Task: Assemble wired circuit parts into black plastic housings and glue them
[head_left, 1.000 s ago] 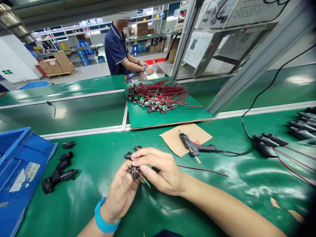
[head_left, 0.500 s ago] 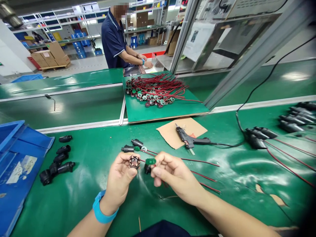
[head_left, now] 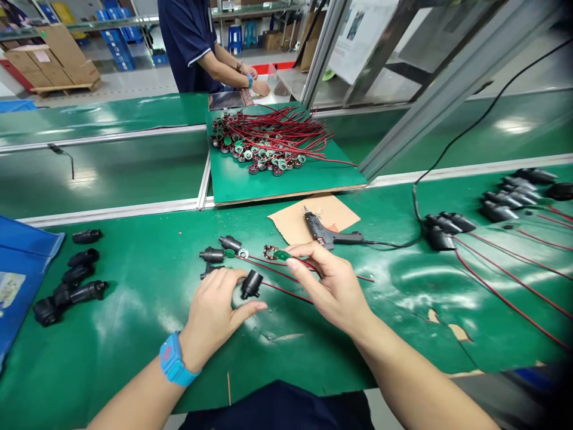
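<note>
My right hand point(head_left: 329, 278) pinches a small round green circuit board point(head_left: 282, 255) with red wires trailing from it. A small ring-shaped part with copper-coloured windings point(head_left: 270, 252) sits just left of the board, at the fingertips. My left hand point(head_left: 219, 313) is open, thumb and fingers apart around a short black plastic housing point(head_left: 252, 284) on the green bench; whether the fingers touch it I cannot tell. Just beyond are more black housings point(head_left: 212, 255), with a green disc point(head_left: 230, 253), a pale ring point(head_left: 243, 253) and red wires alongside.
A glue gun point(head_left: 331, 233) lies on cardboard point(head_left: 286, 218). Behind it, a raised green board point(head_left: 237, 186) carries a heap of red-wired parts point(head_left: 277, 137). Black housings lie left point(head_left: 83, 292) and right point(head_left: 447, 227). A blue bin point(head_left: 22, 269) stands left. A co-worker point(head_left: 192, 48) stands across the bench.
My left hand has let go of the copper-wound ring part and opened around the black housing. The ring part is now with the board at my right hand. The view has tilted down.
</note>
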Demonstrator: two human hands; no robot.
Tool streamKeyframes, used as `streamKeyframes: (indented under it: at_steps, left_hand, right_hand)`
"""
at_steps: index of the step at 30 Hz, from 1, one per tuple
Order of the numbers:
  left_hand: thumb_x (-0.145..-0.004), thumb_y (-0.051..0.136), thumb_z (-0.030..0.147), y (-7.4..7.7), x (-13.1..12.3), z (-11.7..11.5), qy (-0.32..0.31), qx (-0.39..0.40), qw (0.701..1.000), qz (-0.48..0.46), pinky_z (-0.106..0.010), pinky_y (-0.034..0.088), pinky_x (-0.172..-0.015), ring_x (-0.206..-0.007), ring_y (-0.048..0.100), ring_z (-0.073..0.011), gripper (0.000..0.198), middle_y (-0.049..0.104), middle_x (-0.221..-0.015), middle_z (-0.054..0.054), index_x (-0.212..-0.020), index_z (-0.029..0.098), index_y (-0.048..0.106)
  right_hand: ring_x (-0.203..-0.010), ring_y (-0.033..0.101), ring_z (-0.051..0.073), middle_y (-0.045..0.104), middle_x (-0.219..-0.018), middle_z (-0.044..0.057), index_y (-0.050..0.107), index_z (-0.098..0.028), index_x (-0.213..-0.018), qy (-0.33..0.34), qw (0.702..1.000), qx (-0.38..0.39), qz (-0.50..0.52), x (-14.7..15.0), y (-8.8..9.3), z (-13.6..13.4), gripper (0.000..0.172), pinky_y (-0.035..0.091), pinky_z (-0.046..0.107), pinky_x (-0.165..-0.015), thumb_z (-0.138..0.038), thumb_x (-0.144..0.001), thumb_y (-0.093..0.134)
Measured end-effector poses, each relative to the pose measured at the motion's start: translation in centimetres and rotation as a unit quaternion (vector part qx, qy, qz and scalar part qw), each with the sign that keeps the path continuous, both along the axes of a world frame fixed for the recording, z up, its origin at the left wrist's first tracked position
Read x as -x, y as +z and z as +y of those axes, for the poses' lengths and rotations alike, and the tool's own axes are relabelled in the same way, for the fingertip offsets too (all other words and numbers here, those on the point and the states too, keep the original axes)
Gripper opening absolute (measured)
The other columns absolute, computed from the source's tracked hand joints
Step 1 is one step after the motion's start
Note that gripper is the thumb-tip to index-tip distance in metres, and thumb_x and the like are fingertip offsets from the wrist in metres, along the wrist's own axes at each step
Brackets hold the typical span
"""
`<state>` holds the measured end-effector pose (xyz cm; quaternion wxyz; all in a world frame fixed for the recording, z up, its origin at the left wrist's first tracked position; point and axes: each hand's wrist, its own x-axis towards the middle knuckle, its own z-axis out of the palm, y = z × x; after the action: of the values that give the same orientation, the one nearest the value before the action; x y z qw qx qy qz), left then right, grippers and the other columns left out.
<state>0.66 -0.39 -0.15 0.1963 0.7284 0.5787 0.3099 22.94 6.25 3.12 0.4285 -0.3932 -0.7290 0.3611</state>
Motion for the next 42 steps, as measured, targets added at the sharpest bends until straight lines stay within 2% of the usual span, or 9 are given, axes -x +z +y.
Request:
streamKeyframes:
  at_steps: [2,5,10,14,22,29,34,39,42]
  left_hand:
    - [-0.085,0.073,0.062,-0.5,-0.4,0.3,-0.019,-0.032,0.993,0.111,-0.043,0.051,-0.078,-0.089,0.066,-0.0303,0.054,0.073,-0.102,-0.01,-0.117,0.018,0.064]
    - [-0.093,0.071,0.039,-1.0,-1.2,0.3,-0.038,-0.027,0.986,0.158,-0.044,0.053,-0.081,-0.094,0.067,-0.0308,0.039,0.074,-0.107,-0.009,-0.125,0.019,0.06]
    - [-0.092,0.064,0.014,-0.9,-1.1,0.0,-0.029,0.051,0.996,-0.063,-0.036,0.056,-0.087,-0.101,0.068,-0.0226,0.027,0.07,-0.113,-0.006,-0.117,0.023,0.057]
    - [-0.091,0.069,0.018,-0.6,-0.8,-0.2,0.012,0.145,0.957,-0.252,-0.034,0.058,-0.091,-0.104,0.07,-0.0198,0.04,0.067,-0.117,-0.006,-0.126,0.024,0.052]
    - [-0.093,0.072,0.022,-0.4,-1.0,-0.4,-0.036,0.19,0.898,-0.395,-0.038,0.055,-0.106,-0.121,0.067,-0.0229,0.034,0.065,-0.128,-0.009,-0.124,0.024,0.061]
    - [-0.088,0.078,0.02,-0.1,-1.2,-0.5,0.0,0.148,0.912,-0.382,-0.034,0.058,-0.099,-0.114,0.071,-0.0209,0.035,0.072,-0.118,-0.006,-0.114,0.024,0.055]
    - [-0.092,0.073,0.024,0.0,-1.1,-0.6,-0.006,0.143,0.94,-0.311,-0.033,0.061,-0.094,-0.108,0.071,-0.0193,0.037,0.069,-0.119,-0.007,-0.126,0.025,0.059]
    - [-0.095,0.069,0.026,-0.3,-0.5,-0.7,-0.008,0.127,0.946,-0.298,-0.034,0.059,-0.099,-0.113,0.069,-0.0202,0.034,0.066,-0.125,-0.007,-0.128,0.026,0.062]
    - [-0.095,0.069,0.024,-0.4,-0.2,-0.6,-0.013,0.102,0.968,-0.23,-0.039,0.054,-0.103,-0.118,0.066,-0.0235,0.034,0.069,-0.126,-0.008,-0.128,0.026,0.06]
  right_hand:
    - [-0.075,0.065,0.012,0.065,-0.085,0.0,0.063,-0.022,-0.1,-0.003,1.0,0.026,0.003,-0.3,-0.3,0.4,0.005,0.049,0.026,-0.071,-0.026,-0.101,0.06]
    - [-0.072,0.063,0.012,0.062,-0.083,-0.001,0.061,-0.023,-0.098,0.01,0.998,0.057,0.029,-0.5,-0.5,0.5,0.007,0.049,0.026,-0.068,-0.029,-0.101,0.06]
    - [-0.071,0.063,0.014,0.063,-0.079,0.0,0.058,-0.023,-0.099,0.02,0.992,0.108,0.056,-0.7,-0.5,0.2,0.013,0.048,0.028,-0.068,-0.036,-0.103,0.058]
    - [-0.071,0.063,0.015,0.066,-0.08,0.0,0.056,-0.025,-0.102,0.028,0.98,0.167,0.101,-0.5,-0.7,-0.4,0.015,0.05,0.029,-0.069,-0.039,-0.102,0.059]
    - [-0.075,0.063,0.014,0.059,-0.073,-0.003,0.053,-0.026,-0.102,0.094,0.945,0.265,0.165,1.0,-0.6,-1.4,0.018,0.049,0.028,-0.073,-0.043,-0.102,0.06]
    - [-0.066,0.055,0.013,0.057,-0.071,-0.003,0.054,-0.024,-0.099,0.095,0.958,0.245,0.119,0.9,-0.7,-1.5,0.022,0.042,0.026,-0.062,-0.045,-0.102,0.058]
    - [-0.072,0.056,0.013,0.063,-0.083,0.0,0.059,-0.022,-0.104,0.109,0.975,0.182,0.064,0.6,-0.9,-1.3,0.012,0.045,0.027,-0.067,-0.034,-0.102,0.058]
    - [-0.062,0.045,0.011,0.052,-0.075,-0.003,0.061,-0.022,-0.108,0.111,0.978,0.178,0.012,0.0,-0.4,-0.5,0.012,0.038,0.025,-0.056,-0.031,-0.101,0.059]
    - [-0.062,0.043,0.01,0.057,-0.085,-0.002,0.06,-0.023,-0.115,0.152,0.966,0.209,0.007,-0.2,-0.2,0.0,0.017,0.037,0.024,-0.054,-0.025,-0.098,0.059]
